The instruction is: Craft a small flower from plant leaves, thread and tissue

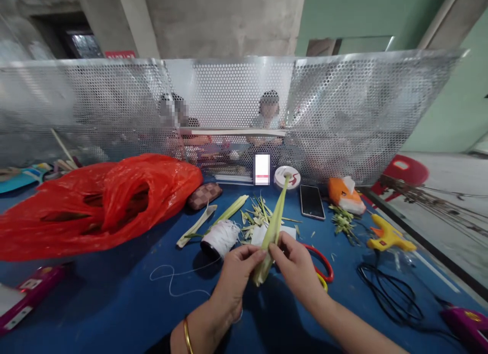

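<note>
Gold bangle [186, 334] nearest, my left hand [235, 275] and right hand [298, 265] pinch a pale leaf [276, 219]; I'm seemingly shaping it, and the next move likely needs a steady hold.

A slim, gold-coloured bangle [187, 336], rounded and shiny, is worn near the wrist end of the left forearm [206, 316], and farther up that arm the edge of a black or very dark sleeve [163, 346] is cut off by the bottom of the view. The right forearm [343, 316] is left uncovered down to the picture's edge, and the left grip [238, 267] and right grip [295, 265] are seen bare.
</note>
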A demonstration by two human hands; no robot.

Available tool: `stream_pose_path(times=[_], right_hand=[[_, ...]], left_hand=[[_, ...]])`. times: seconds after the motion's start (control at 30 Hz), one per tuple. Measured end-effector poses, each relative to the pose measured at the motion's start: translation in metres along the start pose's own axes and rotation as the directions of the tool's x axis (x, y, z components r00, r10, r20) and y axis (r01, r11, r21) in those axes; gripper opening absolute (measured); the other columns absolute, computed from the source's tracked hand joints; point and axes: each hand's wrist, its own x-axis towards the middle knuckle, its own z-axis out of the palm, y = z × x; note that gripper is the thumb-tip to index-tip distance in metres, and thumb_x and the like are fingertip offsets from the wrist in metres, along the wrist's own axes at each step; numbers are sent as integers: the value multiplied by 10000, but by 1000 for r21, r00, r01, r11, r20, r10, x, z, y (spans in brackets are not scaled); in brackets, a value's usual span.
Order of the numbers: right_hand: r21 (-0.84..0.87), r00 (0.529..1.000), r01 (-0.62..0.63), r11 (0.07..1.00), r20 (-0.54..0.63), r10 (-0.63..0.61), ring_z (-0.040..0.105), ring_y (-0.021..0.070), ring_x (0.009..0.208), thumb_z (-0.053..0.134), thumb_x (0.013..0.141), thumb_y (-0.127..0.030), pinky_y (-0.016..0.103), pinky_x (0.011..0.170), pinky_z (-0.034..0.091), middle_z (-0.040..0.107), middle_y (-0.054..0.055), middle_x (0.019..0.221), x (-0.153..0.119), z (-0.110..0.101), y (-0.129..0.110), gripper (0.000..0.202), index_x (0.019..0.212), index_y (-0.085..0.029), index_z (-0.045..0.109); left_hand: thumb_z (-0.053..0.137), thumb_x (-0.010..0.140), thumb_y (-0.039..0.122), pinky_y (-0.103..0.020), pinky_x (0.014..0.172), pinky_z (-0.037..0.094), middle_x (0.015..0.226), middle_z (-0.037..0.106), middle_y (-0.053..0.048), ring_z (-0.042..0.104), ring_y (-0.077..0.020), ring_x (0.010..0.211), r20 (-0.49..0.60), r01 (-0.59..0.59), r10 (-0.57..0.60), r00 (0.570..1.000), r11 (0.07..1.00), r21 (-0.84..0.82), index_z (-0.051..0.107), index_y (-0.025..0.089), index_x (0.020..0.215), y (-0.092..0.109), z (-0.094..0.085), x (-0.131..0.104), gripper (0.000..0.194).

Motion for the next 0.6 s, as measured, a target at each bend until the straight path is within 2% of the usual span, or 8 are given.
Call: stream_pose_path(times=[0.07,0.17,0.23,0.27,0.43,0.6], right_hand=[[-147,999,44,988,13,-43,395,139,585,463,868,-326,251,540,324,425,-39,631,-1,-4,-3,210,691,-230,404],[-378,971,202,903,201,-133,431,149,586,466,859,-277,260,548,286,483,-17,646,-4,-8,-10,190,694,-229,385],[-412,936,290,864,310,-167,465,156,605,449,845,-227,263,562,290,525,0,672,-7,-7,-13,167,697,-229,372],[-402,929,303,864,325,-174,479,159,615,432,850,-214,262,570,300,539,6,682,-8,-6,-14,162,701,-228,371],[-354,962,227,907,227,-152,452,150,579,382,943,-331,259,557,313,496,-14,624,-11,-3,-12,280,682,-232,366],[-233,987,140,962,111,-117,416,141,570,414,936,-373,256,536,310,443,-31,598,-8,-6,-11,309,663,-231,386]], left_hand=[[891,511,449,-208,546,430,681,652,-10,549,-111,592,18,-56,56,998,998,29,697,138,768,1,0,0,447],[905,524,362,-232,648,475,741,666,-14,601,-149,705,52,-195,191,980,976,101,685,158,814,3,-2,0,417],[894,550,297,-248,695,480,747,678,-21,615,-171,747,84,-258,246,966,951,171,699,156,838,3,-4,1,375],[880,571,280,-256,710,482,762,690,-28,621,-181,766,85,-272,260,962,942,195,709,152,855,4,-5,1,356],[831,612,260,-275,736,500,822,735,-55,643,-190,780,21,-275,275,961,952,133,728,129,860,8,-4,1,299],[782,622,245,-237,618,492,744,724,-28,632,-145,655,7,-265,265,964,963,45,669,134,837,12,-1,0,267]])
